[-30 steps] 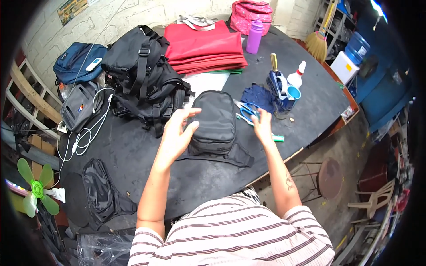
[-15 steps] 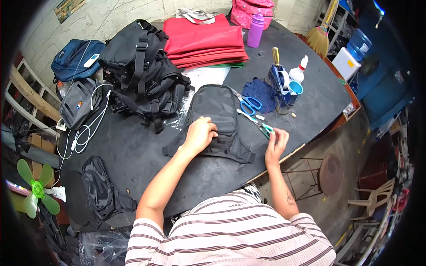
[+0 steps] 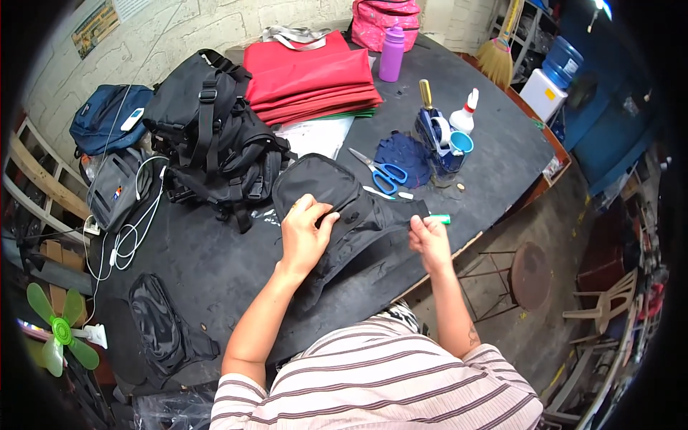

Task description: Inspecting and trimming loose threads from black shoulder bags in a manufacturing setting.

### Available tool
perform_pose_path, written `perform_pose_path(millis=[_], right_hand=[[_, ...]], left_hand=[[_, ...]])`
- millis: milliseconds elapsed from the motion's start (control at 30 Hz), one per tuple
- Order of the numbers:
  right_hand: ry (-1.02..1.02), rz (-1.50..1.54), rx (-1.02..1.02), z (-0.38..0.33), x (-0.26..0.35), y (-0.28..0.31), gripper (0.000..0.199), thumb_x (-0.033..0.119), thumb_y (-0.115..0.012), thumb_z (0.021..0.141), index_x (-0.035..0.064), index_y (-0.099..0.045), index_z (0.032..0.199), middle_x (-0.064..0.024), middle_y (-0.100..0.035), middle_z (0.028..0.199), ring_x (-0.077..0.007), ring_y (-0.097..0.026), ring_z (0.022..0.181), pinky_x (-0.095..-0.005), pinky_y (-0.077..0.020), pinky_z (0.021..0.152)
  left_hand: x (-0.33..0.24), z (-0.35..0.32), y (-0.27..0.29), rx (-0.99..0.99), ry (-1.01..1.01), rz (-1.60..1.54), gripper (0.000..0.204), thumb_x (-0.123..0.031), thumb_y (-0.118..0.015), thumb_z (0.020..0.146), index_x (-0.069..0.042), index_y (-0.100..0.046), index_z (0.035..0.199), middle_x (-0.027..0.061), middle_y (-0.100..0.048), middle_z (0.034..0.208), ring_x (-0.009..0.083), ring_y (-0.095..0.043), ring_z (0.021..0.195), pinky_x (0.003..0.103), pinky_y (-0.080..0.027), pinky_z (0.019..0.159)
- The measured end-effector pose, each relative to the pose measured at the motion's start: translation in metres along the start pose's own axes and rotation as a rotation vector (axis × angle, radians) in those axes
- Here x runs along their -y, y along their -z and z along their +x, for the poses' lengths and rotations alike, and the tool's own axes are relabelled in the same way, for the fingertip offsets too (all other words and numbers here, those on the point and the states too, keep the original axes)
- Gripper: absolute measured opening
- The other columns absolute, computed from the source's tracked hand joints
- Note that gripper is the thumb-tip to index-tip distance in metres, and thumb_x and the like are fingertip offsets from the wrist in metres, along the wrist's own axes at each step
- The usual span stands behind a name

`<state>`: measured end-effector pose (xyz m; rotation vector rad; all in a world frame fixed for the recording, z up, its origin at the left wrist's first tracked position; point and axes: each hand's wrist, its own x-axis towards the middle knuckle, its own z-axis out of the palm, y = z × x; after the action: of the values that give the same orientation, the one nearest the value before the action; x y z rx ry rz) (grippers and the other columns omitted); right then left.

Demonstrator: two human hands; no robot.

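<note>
A small black zipped bag lies tilted on the dark table in front of me, with its right-hand flap pulled outward. My left hand rests on its front, fingers curled and thumb pinched against the fabric. My right hand is closed at the end of the bag's side flap. Beside that hand a bright green piece shows, partly hidden, so I cannot make out its kind. Beyond the bag lie blue-handled scissors and a small white piece.
Black backpacks are heaped at left, beside folded red fabric. A purple bottle, navy cloth and a tool holder stand or lie farther back. Another small black bag lies near left; the table edge runs close by my right hand.
The bag has turned and tilted, its right flap lifted. My right hand has moved from the green-handled tool onto the flap end. My view has shifted slightly.
</note>
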<state>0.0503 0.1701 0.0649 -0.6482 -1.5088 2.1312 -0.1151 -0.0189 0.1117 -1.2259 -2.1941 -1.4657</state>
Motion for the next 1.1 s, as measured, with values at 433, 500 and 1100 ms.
perform_pose_path(millis=[433,500,1100], right_hand=[[0.149,-0.156,0.016,-0.014,0.011,-0.077,0.046,0.02,-0.071,0.082,-0.0041,-0.051,0.116,-0.0081,-0.058,0.112,-0.0142,-0.054,0.099,-0.0287,-0.0436,0.087],[0.256,-0.111,0.087,-0.009,0.007,-0.082,0.034,0.013,-0.069,0.082,-0.004,-0.057,0.109,-0.0063,-0.062,0.104,-0.0128,-0.057,0.092,-0.0278,-0.0452,0.084],[0.322,-1.062,-0.288,0.056,0.034,-0.038,0.034,0.014,-0.078,0.063,0.0036,-0.056,0.087,-0.0106,-0.055,0.067,-0.0285,-0.055,0.061,-0.0392,-0.0444,0.059]], left_hand=[[-0.04,-0.005,-0.01,0.041,0.293,-0.165,0.029,-0.014,-0.075,0.073,0.003,-0.052,0.067,0.0065,-0.049,0.066,0.0141,-0.046,0.055,0.028,-0.039,0.051],[-0.029,-0.003,-0.008,0.075,0.287,-0.087,0.041,-0.02,-0.076,0.072,0.001,-0.043,0.061,0.0063,-0.044,0.061,0.014,-0.041,0.052,0.029,-0.036,0.048],[-0.018,0.002,0.035,-0.151,0.257,-0.056,0.032,0.001,-0.067,0.065,-0.001,-0.036,0.061,0.0086,-0.034,0.057,0.0176,-0.037,0.049,0.031,-0.033,0.048]])
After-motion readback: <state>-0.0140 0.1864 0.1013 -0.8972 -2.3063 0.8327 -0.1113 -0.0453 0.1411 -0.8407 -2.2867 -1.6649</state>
